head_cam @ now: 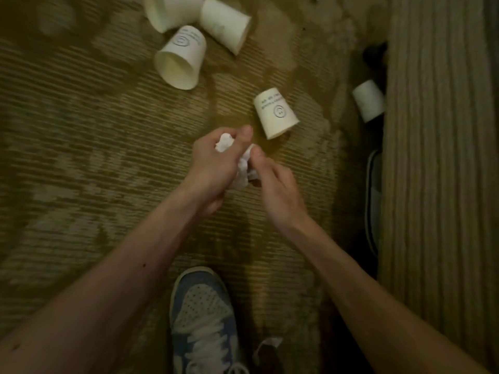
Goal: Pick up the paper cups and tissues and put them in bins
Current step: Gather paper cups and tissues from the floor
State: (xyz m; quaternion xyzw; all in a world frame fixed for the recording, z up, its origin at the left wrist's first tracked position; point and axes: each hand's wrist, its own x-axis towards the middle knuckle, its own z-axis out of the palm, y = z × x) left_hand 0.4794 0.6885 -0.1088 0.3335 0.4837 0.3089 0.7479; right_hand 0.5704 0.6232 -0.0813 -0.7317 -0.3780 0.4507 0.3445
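Tissue (225, 143) balled in the clenched left hand (213, 163), right hand (275, 182) pinching more; gather it tight before reaching for 5 cups (275, 113).

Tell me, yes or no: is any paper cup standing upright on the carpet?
No: each paper cup visible lies tipped on its side on the carpet.

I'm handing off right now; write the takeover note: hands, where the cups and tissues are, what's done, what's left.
Left hand: closed on crumpled white tissue.
Right hand: pinching more white tissue between the two hands.
Five white paper cups lie tipped on the patterned carpet: three clustered at top, one just beyond the hands, one by the ribbed fabric edge on the right.
A white scrap lies beside the blue sneaker.
No bin in view.
Left: bin the tissue, then all the cups.
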